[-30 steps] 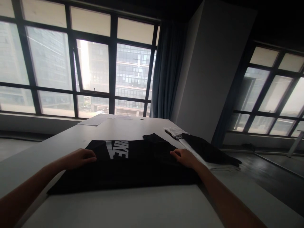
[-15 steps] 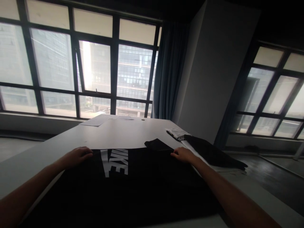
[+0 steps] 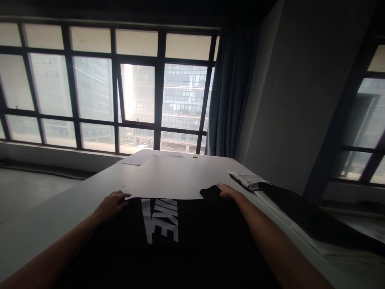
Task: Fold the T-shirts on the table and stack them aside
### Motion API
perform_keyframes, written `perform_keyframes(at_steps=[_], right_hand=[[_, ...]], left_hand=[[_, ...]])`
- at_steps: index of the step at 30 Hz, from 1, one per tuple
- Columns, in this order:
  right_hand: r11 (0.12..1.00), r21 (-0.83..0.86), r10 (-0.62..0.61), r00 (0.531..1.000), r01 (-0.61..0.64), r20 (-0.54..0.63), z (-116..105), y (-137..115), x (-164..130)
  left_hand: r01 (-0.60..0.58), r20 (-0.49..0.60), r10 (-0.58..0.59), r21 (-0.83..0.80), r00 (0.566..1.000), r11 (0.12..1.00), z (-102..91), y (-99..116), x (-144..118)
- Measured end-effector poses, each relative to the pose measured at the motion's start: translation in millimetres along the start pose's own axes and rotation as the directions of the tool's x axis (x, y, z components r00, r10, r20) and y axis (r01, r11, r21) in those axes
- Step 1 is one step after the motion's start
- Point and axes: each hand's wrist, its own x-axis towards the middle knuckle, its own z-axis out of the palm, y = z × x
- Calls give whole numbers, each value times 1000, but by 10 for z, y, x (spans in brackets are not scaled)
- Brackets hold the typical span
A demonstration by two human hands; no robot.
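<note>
A black garment (image 3: 207, 241) with large white "NIKE" lettering (image 3: 164, 220) lies spread in front of me, its near part running out of view. At its far left corner is my left hand (image 3: 112, 205), resting with the fingers stretched and the thumb apart. A small black flap (image 3: 209, 194) of cloth sticks out past the garment's far right edge. My right hand (image 3: 227, 192) has its fingers closed on this flap; the fingertips are partly hidden by the cloth.
The garment lies on a long white table (image 3: 168, 176). Paper sheets (image 3: 135, 157) lie at its far end. Along the right edge is a pile of black and white clothes (image 3: 294, 208). Beyond stand windows (image 3: 138, 94), a blue curtain (image 3: 228, 100) and a pillar (image 3: 288, 112).
The view has turned left, so the scene sits further right. My right hand has moved from the garment's far right edge onto the small flap. My left hand stays by the left corner.
</note>
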Motion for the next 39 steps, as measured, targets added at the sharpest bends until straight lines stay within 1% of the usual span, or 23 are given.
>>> perform_keyframes(at_steps=[2, 3, 4, 5, 6, 8, 9, 10, 11, 12, 14, 16, 18, 20, 22, 25, 27, 29, 31, 34, 36, 38, 39], right_hand=[[1000, -13, 28, 1000, -28, -13, -56, -60, 22], [999, -23, 43, 998, -43, -36, -110, -86, 17], [998, -33, 57, 994, -60, -91, -181, -106, 2], [996, -38, 68, 980, -76, -187, -265, -115, -25], [996, -35, 70, 949, -85, -307, -354, -112, -66], [997, -16, 52, 847, -71, -529, -515, -55, -189], [999, -14, 31, 802, -49, -597, -569, -2, -272], [1000, -22, 5, 783, -23, -622, -596, 64, -368], [999, -39, -28, 796, 6, -605, -595, 141, -475], [998, -61, -62, 825, 34, -561, -567, 223, -591], [991, -108, -118, 898, 80, -424, -452, 381, -832], [986, -137, -127, 951, 92, -281, -306, 498, -1058], [985, -151, -115, 967, 82, -226, -180, 546, -1236], [984, -149, -138, 957, 102, -254, -103, 516, -1347], [975, -143, -205, 940, 171, -272, -80, 428, -1401], [953, -121, -300, 918, 277, -260, -124, 272, -1422], [947, -98, -320, 892, 305, -318, -178, 213, -1424], [952, -76, -302, 873, 296, -383, -222, 219, -1427], [961, -52, -273, 899, 272, -342, -234, 284, -1433], [969, 23, -240, 959, 246, -154, -209, 436, -1462], [962, 120, -233, 967, 244, -99, -202, 521, -1503], [943, 215, -240, 966, 254, -92, -219, 561, -1555], [933, 251, -244, 966, 258, -89, -233, 563, -1581]], left_hand=[[-11, -55, 11, -8, 998, 1000, -73, 40, -17], [-11, -109, 10, -8, 994, 1000, -113, 54, -23], [-6, -175, 4, -11, 984, 1000, -155, 64, -28], [0, -245, -4, -17, 970, 1000, -198, 70, -32], [6, -308, -13, -26, 951, 1000, -240, 71, -36], [3, -386, -23, -51, 922, 999, -318, 61, -45], [-6, -397, -20, -66, 918, 998, -352, 48, -51], [-24, -385, -10, -82, 923, 996, -384, 31, -60], [-45, -354, 6, -103, 935, 994, -412, 11, -72], [-69, -303, 27, -129, 953, 989, -437, -10, -86], [-108, -141, 82, -192, 987, 975, -482, -42, -125], [-120, 47, 136, -254, 990, 960, -521, -46, -173], [-109, 193, 171, -297, 966, 949, -552, -23, -219], [-96, 265, 185, -318, 946, 943, -568, 10, -253], [-83, 298, 185, -325, 937, 942, -565, 27, -271], [-56, 337, 167, -315, 927, 947, -534, 3, -277], [-46, 352, 156, -300, 923, 953, -513, -25, -280], [-44, 358, 147, -280, 922, 959, -507, -33, -287], [-58, 353, 150, -258, 924, 964, -523, -4, -299], [-81, 334, 141, -185, 932, 979, -580, 95, -328], [-48, 367, 87, -114, 926, 992, -612, 161, -358], [-1, 415, 29, -69, 909, 998, -605, 196, -394], [9, 402, 8, -42, 916, 999, -581, 199, -409]])
